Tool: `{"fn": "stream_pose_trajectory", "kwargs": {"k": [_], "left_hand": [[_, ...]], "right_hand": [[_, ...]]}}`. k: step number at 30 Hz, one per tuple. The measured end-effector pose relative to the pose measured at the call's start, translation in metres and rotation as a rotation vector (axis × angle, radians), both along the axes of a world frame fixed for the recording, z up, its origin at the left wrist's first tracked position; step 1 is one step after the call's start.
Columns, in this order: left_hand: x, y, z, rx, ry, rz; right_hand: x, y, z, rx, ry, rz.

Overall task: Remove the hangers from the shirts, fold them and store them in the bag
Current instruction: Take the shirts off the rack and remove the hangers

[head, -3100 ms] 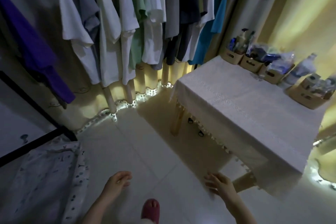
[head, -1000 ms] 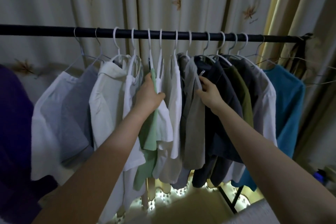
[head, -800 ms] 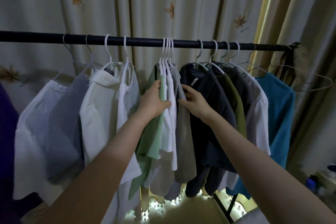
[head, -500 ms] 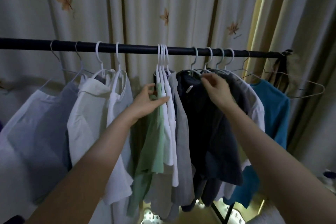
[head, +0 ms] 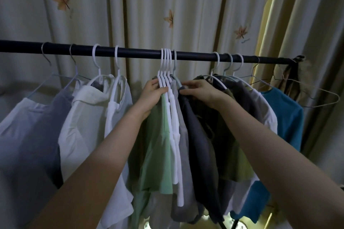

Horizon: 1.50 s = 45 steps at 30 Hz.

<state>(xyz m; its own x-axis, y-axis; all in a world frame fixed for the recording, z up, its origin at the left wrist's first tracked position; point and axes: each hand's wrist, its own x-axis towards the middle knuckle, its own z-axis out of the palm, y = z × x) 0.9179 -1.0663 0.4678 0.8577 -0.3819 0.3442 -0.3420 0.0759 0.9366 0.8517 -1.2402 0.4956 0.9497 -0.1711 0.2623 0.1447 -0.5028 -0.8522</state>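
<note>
Shirts hang on hangers from a black rail (head: 193, 56). In the middle, a bunch of hangers (head: 166, 65) is pressed together, carrying a green shirt (head: 158, 145), white shirts (head: 175, 135), a grey shirt (head: 183, 154) and a dark navy shirt (head: 197, 145). My left hand (head: 153, 92) grips the bunch from the left, at the hanger shoulders. My right hand (head: 200, 91) pinches the collar of the dark navy shirt on the right side of the bunch. The bag is not in view.
More shirts hang left of the bunch: a pale blue one (head: 31, 135) and white ones (head: 87, 117). To the right hang an olive shirt (head: 234, 154) and a teal shirt (head: 286, 126), then an empty wire hanger (head: 316, 96). Leaf-print curtains (head: 149, 15) hang behind.
My right hand came down and left from the dark shirts' hangers to the navy collar, pushing it against the bunch. My left hand closed tighter on the bunched hangers. The camera tilted slightly.
</note>
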Motion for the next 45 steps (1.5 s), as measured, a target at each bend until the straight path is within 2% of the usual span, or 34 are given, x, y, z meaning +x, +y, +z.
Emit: {"fn": "stream_pose_trajectory", "kwargs": {"k": [4,6,8,14,21,25,28,34,40,45], "left_hand": [[0.002,0.003,-0.002,-0.048,0.043,-0.014],[0.002,0.004,-0.002,-0.056,0.055,-0.029],[0.004,0.005,-0.002,-0.061,0.06,-0.037],[0.008,0.01,-0.002,-0.045,0.077,-0.048],[0.008,0.011,-0.004,-0.062,0.067,-0.124],[0.011,0.007,-0.004,-0.058,0.068,-0.156],[0.013,0.004,-0.004,-0.088,0.076,-0.174],[0.008,0.003,0.001,-0.146,0.047,-0.2],[-0.015,0.004,0.024,-0.189,-0.041,-0.266],[-0.053,0.008,-0.01,-0.048,-0.154,-0.322]], "right_hand": [[0.021,0.012,0.018,0.325,-0.087,-0.074],[0.03,0.02,0.026,0.49,-0.065,-0.069],[0.036,0.026,0.028,0.555,-0.032,-0.093],[0.041,0.032,0.031,0.473,0.093,-0.089],[0.042,0.021,0.028,0.485,0.191,0.072],[0.04,0.02,0.022,0.274,0.217,0.066],[0.037,0.026,0.017,0.206,0.193,0.055],[0.035,0.033,0.005,0.367,0.004,-0.012],[0.012,0.031,0.023,0.463,-0.12,0.037],[-0.037,0.033,-0.015,0.494,-0.093,0.019]]}}
